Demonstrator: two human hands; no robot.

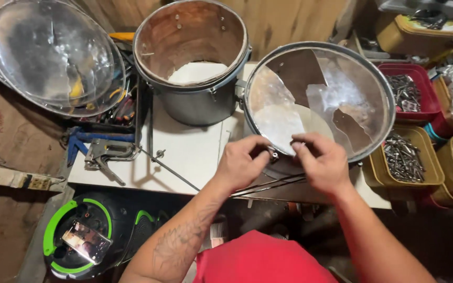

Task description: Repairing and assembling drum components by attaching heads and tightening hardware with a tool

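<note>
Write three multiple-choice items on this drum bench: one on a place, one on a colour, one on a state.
1. Where are both hands?
A. at the near rim of the drum with the torn head
B. inside the open shell
C. on the phone

2. What colour is the bin right of that drum?
A. blue
B. red
C. white

3. What state is the drum's clear head in?
A. whole
B. torn
C. painted over

A: the left hand and right hand pinch hardware at the drum rim.
B: the bin of metal parts is red.
B: jagged pieces hang with gaps between.
</note>
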